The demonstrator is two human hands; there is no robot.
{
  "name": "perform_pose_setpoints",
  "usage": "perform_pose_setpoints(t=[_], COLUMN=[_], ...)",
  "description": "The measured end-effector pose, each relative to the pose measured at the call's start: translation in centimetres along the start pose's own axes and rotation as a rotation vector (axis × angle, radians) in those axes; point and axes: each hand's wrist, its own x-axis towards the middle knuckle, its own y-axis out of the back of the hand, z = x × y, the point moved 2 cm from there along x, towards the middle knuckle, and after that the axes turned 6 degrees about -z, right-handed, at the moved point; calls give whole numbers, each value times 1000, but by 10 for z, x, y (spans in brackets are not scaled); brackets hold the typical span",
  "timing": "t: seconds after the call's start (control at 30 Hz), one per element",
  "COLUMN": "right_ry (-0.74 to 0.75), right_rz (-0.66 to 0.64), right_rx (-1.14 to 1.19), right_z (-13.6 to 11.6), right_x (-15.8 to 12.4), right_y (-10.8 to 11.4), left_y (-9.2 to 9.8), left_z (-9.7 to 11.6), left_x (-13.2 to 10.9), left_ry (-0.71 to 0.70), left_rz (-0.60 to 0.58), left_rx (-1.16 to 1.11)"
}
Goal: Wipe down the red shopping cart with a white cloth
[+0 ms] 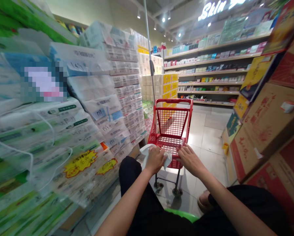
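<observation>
A red plastic shopping cart (173, 113) with mesh panels stands on the floor in front of my knees. My left hand (154, 159) is closed around a crumpled white cloth (146, 150), possibly a wipe, at the left of the cart's near edge. Ends of the cloth stick out on both sides of the fingers. On the right of that same edge, my right hand (188, 157) has its fingers curled over the red plastic. Its fingertips touch the cart, and part of the grip is hidden behind the knuckles.
Tall stacks of wrapped tissue packs (100, 108) rise close on the left. Cardboard boxes (267, 121) are piled on the right. Shelves (205, 75) of small goods line the back wall. A pale tiled floor (205, 131) runs between. A thin metal pole (148, 36) stands behind the cart.
</observation>
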Motion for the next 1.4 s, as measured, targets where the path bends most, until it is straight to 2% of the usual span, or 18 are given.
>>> perform_pose_setpoints(t=[0.2,0.27,0.33,0.5,0.73,0.8,0.87,0.97,1.07,1.17,1.23,1.3,1.4], right_ry=[-39,-50,-47,-25,-10,-26,-51,-88,-103,-97,-90,-69,-16], right_rz=[34,52,63,86,99,103,102,88,73,68,75,79,63], right_rx=[-51,-54,-47,-3,3,4,-3,-23,-32,-25,-16,-1,54], right_z=[1,1,1,2,4,4,2,-1,-4,-4,-2,0,4], right_x=[-4,-7,-9,-11,-11,-11,-12,-11,-9,-9,-10,-13,-18], right_y=[-7,-8,-10,-11,-10,-8,-6,-4,-6,-11,-14,-12,-2], left_y=[-19,-22,-24,-22,-12,-9,-7,-9,-14,-21,-24,-25,-21], left_z=[57,66,65,35,-37,-49,-51,-34,-2,35,53,60,52], left_x=[18,20,21,17,15,16,17,16,15,16,18,19,20], left_ry=[29,29,-19,-162,-169,-185,-173,-108,-70,-93,-82,-86,-169], left_rz=[47,61,53,-3,-27,-37,-31,1,27,38,47,40,-9], left_rx=[-9,-9,-8,-4,8,16,18,14,0,-26,-32,-24,-8])
